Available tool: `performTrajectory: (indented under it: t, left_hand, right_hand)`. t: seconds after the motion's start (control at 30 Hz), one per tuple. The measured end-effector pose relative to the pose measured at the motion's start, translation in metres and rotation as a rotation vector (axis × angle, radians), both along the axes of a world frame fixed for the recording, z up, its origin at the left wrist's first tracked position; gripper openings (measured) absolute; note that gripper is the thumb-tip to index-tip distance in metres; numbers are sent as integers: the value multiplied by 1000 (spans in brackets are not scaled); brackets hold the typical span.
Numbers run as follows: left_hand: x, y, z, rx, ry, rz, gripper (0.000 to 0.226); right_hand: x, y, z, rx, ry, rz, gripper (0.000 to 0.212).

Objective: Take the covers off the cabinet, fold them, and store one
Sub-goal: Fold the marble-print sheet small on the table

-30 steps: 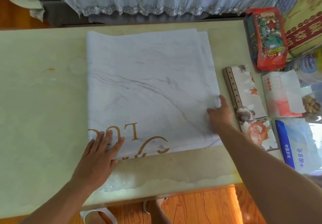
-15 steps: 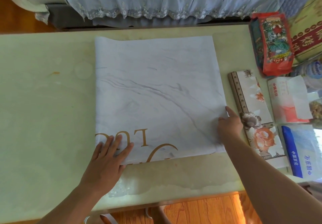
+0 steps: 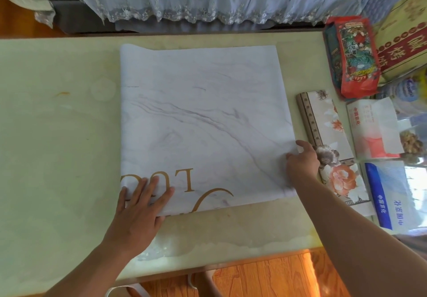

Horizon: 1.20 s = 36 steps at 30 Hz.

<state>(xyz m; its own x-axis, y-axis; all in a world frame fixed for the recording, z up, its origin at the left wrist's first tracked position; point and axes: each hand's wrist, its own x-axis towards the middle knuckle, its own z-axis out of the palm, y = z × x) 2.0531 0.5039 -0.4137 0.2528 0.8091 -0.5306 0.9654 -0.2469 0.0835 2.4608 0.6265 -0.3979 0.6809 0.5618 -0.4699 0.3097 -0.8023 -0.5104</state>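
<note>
The table [image 3: 57,148] carries everything here, and its near edge is your first risk: the marble-print cover [image 3: 203,121] lies folded in a rough square at the middle of the table, its near edge close to that table edge. Drag it toward yourself while folding and the loose layers could slide over the edge and drop open onto the wooden floor.

The cover itself is the next worry. It looks thin and slick, and a second layer peeks out along its far-left corner, so the layers are already not quite square. Fold again without aligning them and I'd expect a crooked, bulky packet that stores badly.

To the right, a flower-print folded cover [image 3: 332,144] lies just beside the marble one, along the table's right side, with a red snack bag [image 3: 353,56], a tissue pack [image 3: 374,128] and a blue-and-white packet [image 3: 392,195] crowded beyond it. Sweep the right edge up broadly and you could nudge these.

Your left hand [image 3: 138,213] lies flat, fingers straight and spread, pressing the cover's near-left corner over the gold lettering. Lift it early and that corner may shift.

Your right hand [image 3: 302,165] sits at the cover's right edge with fingers curled, seemingly pinching it, and touches the flower-print cover; you might catch both fabrics at once.
</note>
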Motion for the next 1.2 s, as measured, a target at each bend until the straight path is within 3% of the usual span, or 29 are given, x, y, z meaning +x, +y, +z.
performTrajectory:
  t: [0.2, 0.3, 0.33, 0.47, 0.57, 0.77, 0.87, 0.97, 1.2]
  left_hand:
    - [4, 4, 0, -71, -49, 39, 65]
    - [12, 7, 6, -129, -86, 130, 57]
    - [14, 5, 6, -112, -102, 159, 57]
    - [15, -5, -5, -7, -90, 174, 54]
    - [17, -8, -16, 58, -40, 129, 56]
    - [11, -17, -41, 222, -37, 77, 78]
    - [11, -20, -47, 223, -39, 59, 75]
    - [16, -19, -47, 223, -75, 98, 60]
    - [11, -23, -42, 239, -78, 121, 58]
  right_hand:
    - [0, -2, 2, -17, -56, 74, 49]
    - [-14, -12, 5, -80, -439, 376, 51]
    - [-27, -18, 4, -6, -540, 505, 52]
    - [-122, -65, -7, 338, -416, 988, 51]
    - [-190, -90, -13, 286, -328, 1185, 51]
    - [-265, -100, -36, 159, -296, 1206, 58]
    - [-259, -101, -45, 137, -253, 1155, 59]
    - [-238, -100, -52, 187, -282, 1170, 60]
    - [-91, -90, -54, 69, -510, 1018, 67]
